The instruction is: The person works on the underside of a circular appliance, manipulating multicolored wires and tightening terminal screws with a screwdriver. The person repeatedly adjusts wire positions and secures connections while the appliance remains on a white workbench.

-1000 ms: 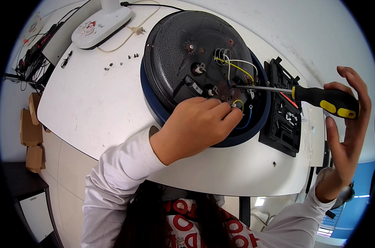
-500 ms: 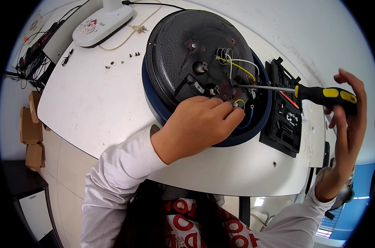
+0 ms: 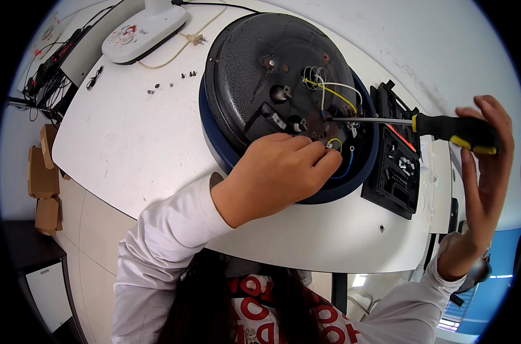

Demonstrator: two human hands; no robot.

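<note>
Pointing left at the black pan (image 3: pixel 255 74), the screwdriver (image 3: pixel 416 123) stretches sideways.

Item: one view, head-worn. We looked through the left of two wide fisheye cameras set side by side. Facing: steeply down and forward, upright and unmirrored; we had the wearer's patterned shirt (image 3: pixel 257 307) along the lower edge. Range: near, from above; the round dark metal unit (image 3: pixel 237 74) lay just above our centre, slightly to the right, and we took in most of the white counter (image 3: pixel 120 137) around it. Field: very wide; we caught tiled floor (image 3: pixel 97 252) and cardboard boxes (image 3: pixel 43 175) at left, pale wall (image 3: pixel 415 34) at upper right. Rim: we noted curving edges and black margins on both sides.
</note>
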